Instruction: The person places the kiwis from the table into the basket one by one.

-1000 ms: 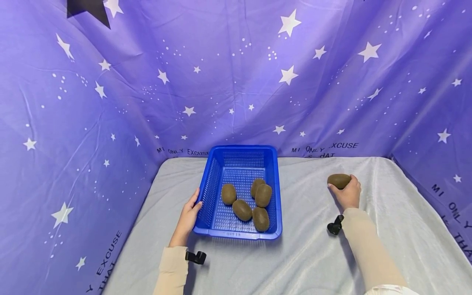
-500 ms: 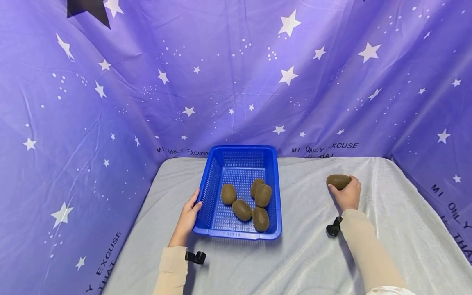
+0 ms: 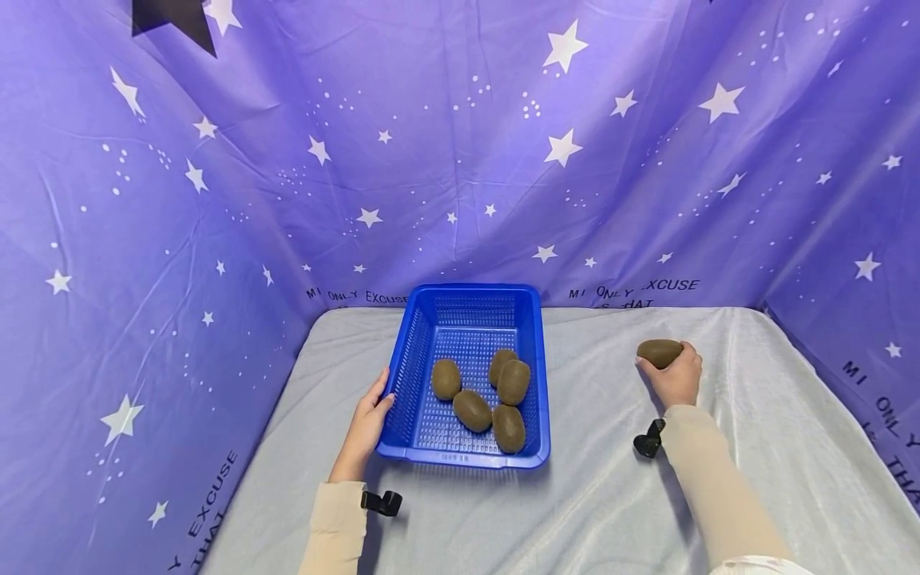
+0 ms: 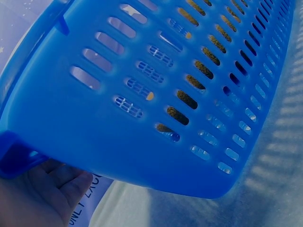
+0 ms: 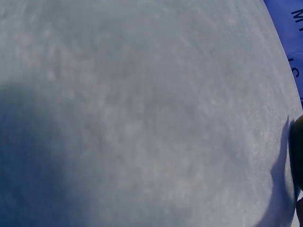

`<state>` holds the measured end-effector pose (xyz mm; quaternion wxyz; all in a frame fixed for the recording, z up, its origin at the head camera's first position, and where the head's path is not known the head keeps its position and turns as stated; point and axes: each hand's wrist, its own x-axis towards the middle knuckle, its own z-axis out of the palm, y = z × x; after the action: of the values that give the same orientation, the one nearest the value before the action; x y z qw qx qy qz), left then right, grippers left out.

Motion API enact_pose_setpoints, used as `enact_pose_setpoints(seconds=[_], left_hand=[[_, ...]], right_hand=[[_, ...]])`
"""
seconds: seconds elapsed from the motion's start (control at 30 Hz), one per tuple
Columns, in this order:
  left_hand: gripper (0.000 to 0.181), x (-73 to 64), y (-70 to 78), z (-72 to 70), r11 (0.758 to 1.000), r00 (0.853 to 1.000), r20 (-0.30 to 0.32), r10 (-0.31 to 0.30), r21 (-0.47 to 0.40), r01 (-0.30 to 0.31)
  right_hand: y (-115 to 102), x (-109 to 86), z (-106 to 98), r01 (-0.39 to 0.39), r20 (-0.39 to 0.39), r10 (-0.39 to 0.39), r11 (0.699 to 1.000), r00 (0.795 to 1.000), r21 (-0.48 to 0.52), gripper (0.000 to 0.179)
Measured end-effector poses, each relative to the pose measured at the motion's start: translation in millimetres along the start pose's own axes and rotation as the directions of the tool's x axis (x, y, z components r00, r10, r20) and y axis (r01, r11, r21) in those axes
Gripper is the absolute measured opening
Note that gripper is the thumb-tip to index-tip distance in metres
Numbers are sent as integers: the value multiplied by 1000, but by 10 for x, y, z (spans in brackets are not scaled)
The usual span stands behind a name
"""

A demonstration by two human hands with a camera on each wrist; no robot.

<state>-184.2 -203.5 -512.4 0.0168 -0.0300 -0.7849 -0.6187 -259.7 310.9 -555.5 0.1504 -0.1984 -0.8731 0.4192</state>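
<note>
A blue plastic basket (image 3: pixel 463 458) with slotted walls stands in the middle of the head view. Several brown kiwis (image 3: pixel 472 410) lie loose inside it. At the basket's left side, my left hand (image 3: pixel 368 419) holds the rim; the left wrist view shows the fingers (image 4: pixel 73 187) bent under the rim's edge. Far to the right, my right hand (image 3: pixel 679 382) grips another kiwi (image 3: pixel 657 353) between thumb and fingers, low over the cloth. Only a dark sliver of that kiwi (image 5: pixel 298 151) shows at the right edge of the right wrist view.
A light grey cloth (image 3: pixel 596 495) covers the table. Purple curtains (image 3: pixel 460 160) with white stars close off the back and both sides. Black wrist cameras (image 3: pixel 382 502) are strapped to both forearms.
My right hand has shifted very slightly left with the kiwi in its grip. The left hand, the basket and the kiwis inside stay where they were.
</note>
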Motion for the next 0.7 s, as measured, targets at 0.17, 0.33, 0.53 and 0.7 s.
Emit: enact_pose_setpoints(seconds=[0.17,0.33,0.53,0.7], left_hand=[[53,-10,30,9,1000,1000,2,4,-6,-4],[53,-8,22,8,1000,1000,7,1,-14,-1],[54,2,3,10,1000,1000,3,2,-9,-2],[54,7,11,-2,1000,1000,-1,-14,-7,14]], right_hand=[[-27,-4,14,-22,-27,22,1000,999,-16,88],[-32,-17,36,-52,-35,51,998,998,-32,87],[-1,-51,65,-53,-85,53,999,995,3,86],[-27,-72,86,6,-138,5,997,990,73,84]])
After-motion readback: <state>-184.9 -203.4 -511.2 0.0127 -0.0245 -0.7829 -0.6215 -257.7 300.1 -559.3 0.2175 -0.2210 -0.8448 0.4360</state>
